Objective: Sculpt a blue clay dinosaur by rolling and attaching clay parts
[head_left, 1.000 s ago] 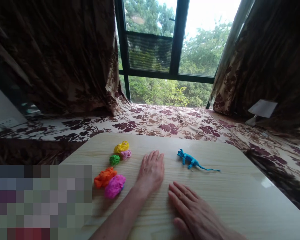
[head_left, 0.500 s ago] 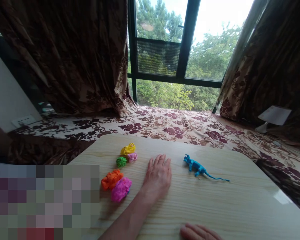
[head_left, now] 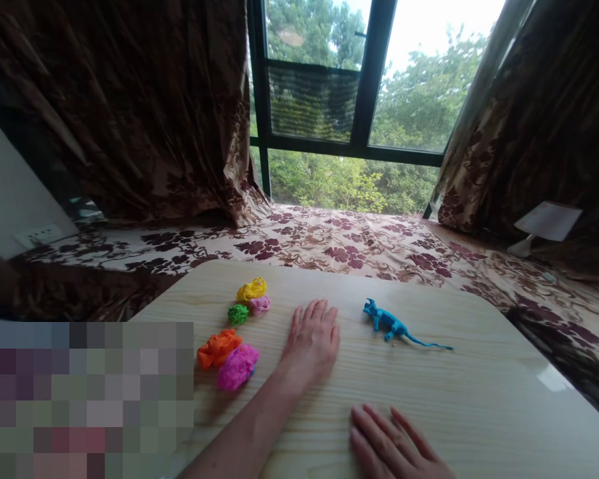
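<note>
My left hand (head_left: 312, 339) lies flat, palm down, in the middle of the wooden table, fingers a little apart and holding nothing. To its right is a blue clay animal figure (head_left: 388, 322) with a long thin tail; neither hand touches it. At the near edge of the view my right hand (head_left: 392, 442) rests open, palm down, its wrist cut off by the frame. Left of my left hand sit crumpled lumps of clay: yellow (head_left: 251, 289), pale pink (head_left: 260, 305), green (head_left: 238, 314), orange (head_left: 219, 348) and bright pink (head_left: 238, 367). A bit of blue shows behind the bright pink lump.
The pale wood-grain table (head_left: 459, 399) has rounded far corners. Behind it stretches a ledge with floral cloth (head_left: 347, 239) below a window, between dark curtains (head_left: 180, 120). A small white lamp (head_left: 549, 221) stands far right. A blurred patch covers the lower left.
My right hand has come further into view, moving forward over the table. My left hand stays in place beside the clay. The whole view has shifted slightly.
</note>
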The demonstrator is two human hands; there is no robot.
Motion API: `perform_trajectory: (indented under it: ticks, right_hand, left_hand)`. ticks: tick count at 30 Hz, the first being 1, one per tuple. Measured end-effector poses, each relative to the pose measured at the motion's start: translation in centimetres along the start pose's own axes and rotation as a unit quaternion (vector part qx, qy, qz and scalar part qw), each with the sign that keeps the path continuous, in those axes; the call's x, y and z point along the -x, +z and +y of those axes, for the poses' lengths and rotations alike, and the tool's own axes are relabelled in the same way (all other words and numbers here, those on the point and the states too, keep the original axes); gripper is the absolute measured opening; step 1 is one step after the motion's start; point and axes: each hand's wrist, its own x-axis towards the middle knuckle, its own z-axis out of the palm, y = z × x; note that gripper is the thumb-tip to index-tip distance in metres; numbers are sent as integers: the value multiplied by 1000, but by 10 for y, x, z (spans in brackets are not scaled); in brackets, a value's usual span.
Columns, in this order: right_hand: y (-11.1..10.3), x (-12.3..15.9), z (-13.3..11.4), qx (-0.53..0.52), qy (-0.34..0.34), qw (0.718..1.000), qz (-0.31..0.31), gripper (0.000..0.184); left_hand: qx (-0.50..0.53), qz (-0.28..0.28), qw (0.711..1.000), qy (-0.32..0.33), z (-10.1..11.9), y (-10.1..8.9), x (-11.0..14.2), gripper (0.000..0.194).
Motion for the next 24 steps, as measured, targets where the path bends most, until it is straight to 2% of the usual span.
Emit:
perform_trajectory:
  ticks: [1, 3, 5, 7, 9, 11, 13, 14, 15, 17, 19, 21, 22, 24]
  right_hand:
    - [-4, -4, 3, -3, 3, 1000, -13, 58]
    - [-12, -13, 9, -17, 60, 997, -44, 60]
    - [-16, -16, 10, -14, 90, 995, -44, 61]
    - [-15, -13, 3, 3, 55, 998, -20, 59]
    - [-12, -7, -4, 17, -11, 1000, 7, 53]
    - [-13, -6, -4, 6, -41, 999, 6, 51]
    - [-18, -12, 5, -43, 5, 998, -41, 56]
    - [-20, -16, 10, -59, 62, 993, -77, 59]
    - [-22, -20, 15, -66, 106, 989, -81, 57]
    - [-24, -24, 17, -68, 146, 983, -89, 57]
    - [-24, -21, 7, -75, 101, 989, -73, 58]
    - [-23, -13, -7, -70, 2, 997, -29, 47]
    - [-23, -11, -12, -69, -25, 997, -15, 44]
    - [-24, -10, -12, -84, -23, 996, -26, 44]
  left_hand:
    - [0, -1, 1000, -2, 0, 0, 0, 38]
    - [1, -2, 1000, -4, 1, 0, -1, 38]
    - [1, 0, 1000, -5, 1, 0, -1, 38]
    - [-1, 2, 1000, -5, 1, 0, -2, 38]
    - [-3, 2, 1000, -6, 2, 1, -2, 38]
    - [-4, -1, 1000, -6, 2, 1, -2, 38]
    - [-7, -3, 1000, -7, 2, 1, -3, 38]
    - [-9, -2, 1000, -6, 3, 2, -3, 38]
    - [-10, -2, 1000, -4, 3, 2, -3, 38]
    - [-11, -3, 1000, -2, 3, 2, -3, 38]
    - [-12, -4, 1000, -1, 3, 2, -3, 38]
    - [-14, -3, 1000, -2, 3, 2, -3, 38]
    - [-16, -3, 1000, -1, 3, 2, -3, 38]
    - [-19, -3, 1000, 0, 4, 3, -4, 38]
